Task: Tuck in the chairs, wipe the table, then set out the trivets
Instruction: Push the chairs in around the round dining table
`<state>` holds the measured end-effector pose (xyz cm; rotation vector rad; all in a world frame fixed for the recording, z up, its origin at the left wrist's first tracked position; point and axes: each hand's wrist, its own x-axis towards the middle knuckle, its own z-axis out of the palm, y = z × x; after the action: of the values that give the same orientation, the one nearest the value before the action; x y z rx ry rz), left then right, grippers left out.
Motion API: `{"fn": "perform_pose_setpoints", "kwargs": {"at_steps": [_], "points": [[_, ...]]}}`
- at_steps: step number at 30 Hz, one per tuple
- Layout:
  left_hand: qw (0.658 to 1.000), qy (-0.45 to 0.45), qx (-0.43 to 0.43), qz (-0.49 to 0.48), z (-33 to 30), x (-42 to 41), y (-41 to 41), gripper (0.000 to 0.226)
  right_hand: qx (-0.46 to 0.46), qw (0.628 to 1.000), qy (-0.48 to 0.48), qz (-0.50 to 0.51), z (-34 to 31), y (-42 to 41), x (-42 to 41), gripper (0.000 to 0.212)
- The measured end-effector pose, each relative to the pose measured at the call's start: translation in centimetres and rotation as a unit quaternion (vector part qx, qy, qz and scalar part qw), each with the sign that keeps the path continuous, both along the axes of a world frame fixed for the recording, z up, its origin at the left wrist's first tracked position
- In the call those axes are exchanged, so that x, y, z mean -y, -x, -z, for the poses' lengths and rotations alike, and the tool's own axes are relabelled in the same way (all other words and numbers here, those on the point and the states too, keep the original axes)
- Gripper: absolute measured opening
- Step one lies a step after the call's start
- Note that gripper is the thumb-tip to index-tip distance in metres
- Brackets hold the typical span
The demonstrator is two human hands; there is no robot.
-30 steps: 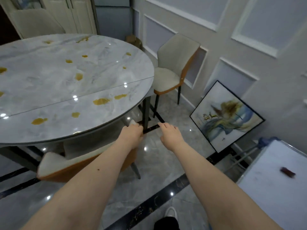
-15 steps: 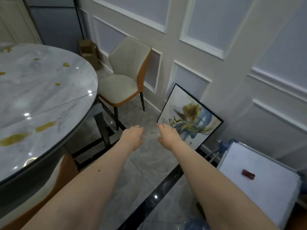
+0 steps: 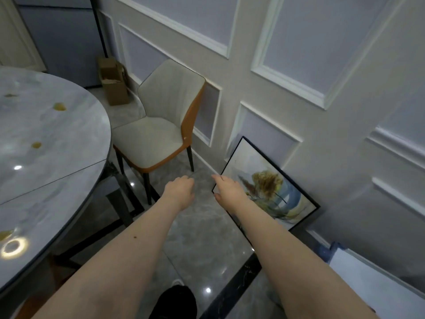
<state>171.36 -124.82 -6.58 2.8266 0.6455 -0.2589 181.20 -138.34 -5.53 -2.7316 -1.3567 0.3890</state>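
Both my hands out empty over grey floor tile [image 3: 202, 229]: left hand [image 3: 180, 192] loosely curled, right hand [image 3: 227, 189] fingers relaxed. Chair [image 3: 158, 134] pulled out near panelled wall [image 3: 299, 111]; stained table [image 3: 46, 157] left.

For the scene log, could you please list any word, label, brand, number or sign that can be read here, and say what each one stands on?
None can be read.
Framed picture leaning on the wall: painted shapes only, no lettering shows.
Cardboard box in the corner: no print can be made out.
Chair, table and wall panels: no label or sign shows.
White surface at lower right: blank where visible.
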Motion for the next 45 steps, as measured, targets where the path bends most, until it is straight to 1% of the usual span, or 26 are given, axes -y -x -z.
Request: {"fn": "perform_pose_setpoints", "kwargs": {"at_steps": [4, 7, 12, 17, 21, 25, 29, 34, 41, 43, 45], "points": [[1.0, 0.007, 0.004, 0.001, -0.1, -5.3, -6.3, 0.03, 0.002, 1.0, 0.008, -0.003, -0.7, -6.2, -5.5, 0.057], [1.0, -0.002, 0.009, 0.007, -0.9, -8.4, -10.8, 0.033, -0.008, 1.0, -0.007, 0.01, -1.3, -10.5, -8.4, 0.057], [1.0, -0.001, 0.002, 0.023, -0.8, -12.7, -17.4, 0.034, -0.004, 1.0, -0.001, 0.03, -1.1, -17.3, -12.5, 0.055], [1.0, 0.029, 0.0, -0.005, 0.1, -17.8, -23.6, 0.031, -0.018, 1.0, -0.01, 0.013, -0.1, -24.2, -17.6, 0.056], [0.999, 0.031, 0.011, -0.038, 0.0, -22.2, -30.0, 0.028, -0.034, 0.999, -0.03, -0.009, 0.2, -30.6, -23.0, 0.058], [0.995, 0.038, 0.024, -0.085, -0.6, -26.5, -36.0, 0.03, -0.044, 0.998, -0.025, -0.038, 0.1, -37.3, -28.4, 0.057], [0.993, 0.046, 0.034, -0.104, -0.8, -30.2, -40.4, 0.034, -0.021, 0.998, -0.02, -0.055, -0.2, -42.3, -32.7, 0.052], [0.989, 0.058, 0.018, -0.133, -0.2, -35.4, -45.4, 0.036, -0.007, 0.997, -0.015, -0.075, -0.2, -47.7, -38.4, 0.055], [0.989, 0.088, -0.012, -0.122, 2.4, -41.4, -51.7, 0.043, 0.041, 0.995, -0.033, -0.089, 0.5, -54.8, -46.5, 0.048], [0.989, 0.084, -0.03, -0.12, 3.1, -42.4, -53.1, 0.042, 0.046, 0.994, -0.047, -0.086, 0.7, -56.2, -48.7, 0.046], [0.988, 0.088, -0.037, -0.122, 3.9, -43.1, -54.2, 0.042, 0.031, 0.995, -0.051, -0.081, 0.8, -57.0, -50.4, 0.046]]}}
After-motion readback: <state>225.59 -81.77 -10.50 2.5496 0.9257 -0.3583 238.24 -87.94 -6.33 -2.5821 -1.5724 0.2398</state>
